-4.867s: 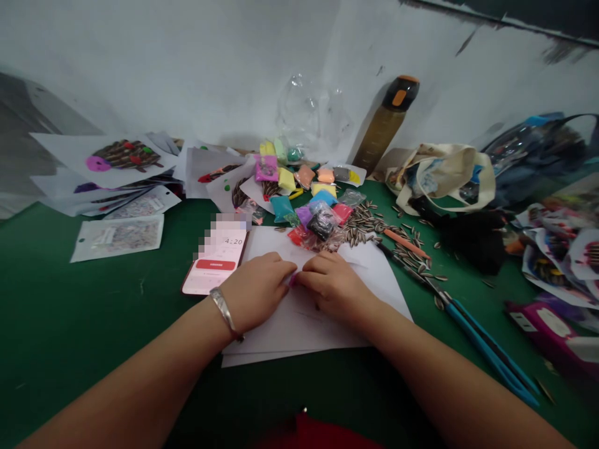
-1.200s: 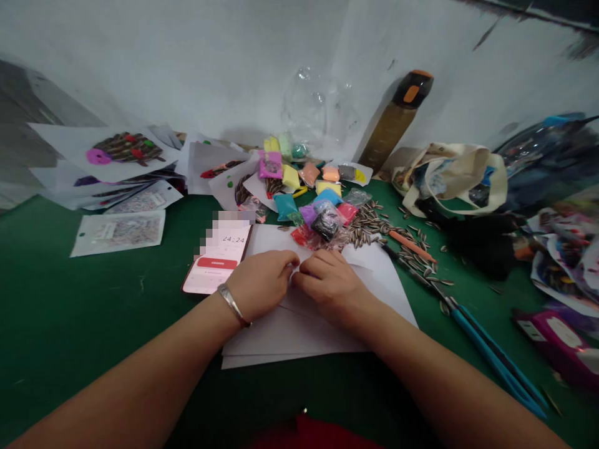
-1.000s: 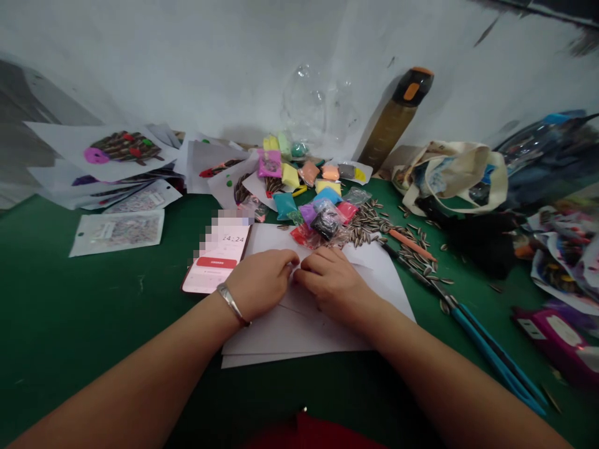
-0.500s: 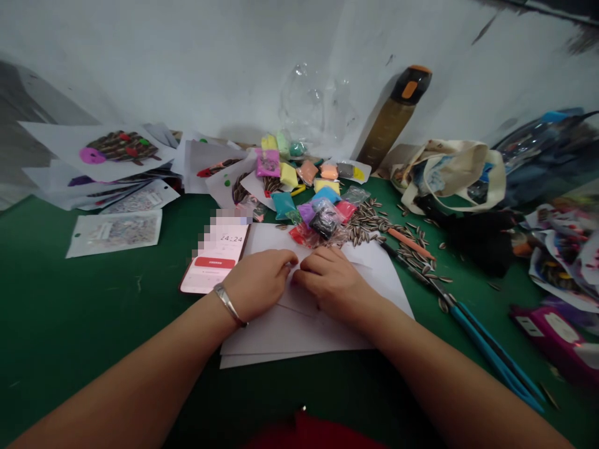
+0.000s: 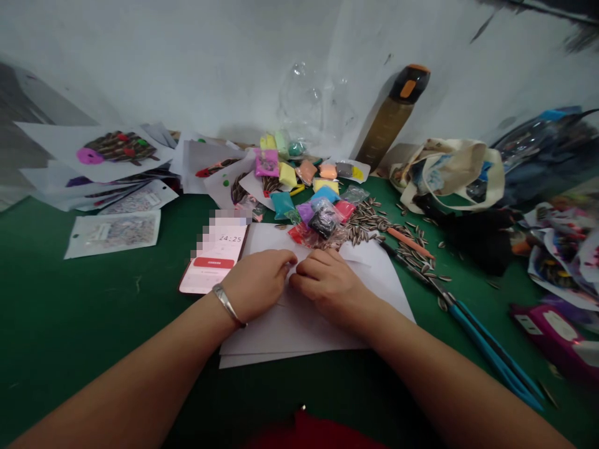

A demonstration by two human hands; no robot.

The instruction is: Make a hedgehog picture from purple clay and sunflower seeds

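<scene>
White paper sheets lie stacked under both hands. My left hand, with a silver bracelet at the wrist, is closed in a pinch above the upper middle of the sheets. Close beside it, my right hand has its fingers curled and pressed together. The fingertips of the two hands nearly meet, and whatever is between them is hidden or too small to name. A phone showing a timer lies left of the paper. Clay packets and sunflower seeds sit just beyond my fingers.
Blue-handled tweezers and an orange stick lie to the right among seeds. A bottle leans against the wall near a cloth bag. Seed pictures on paper and sachets are at left. A magenta device lies far right.
My right hand has shifted slightly left, with its fingers curled more closely toward my left hand. My left hand stays almost still. The phone's timer has advanced by one.
</scene>
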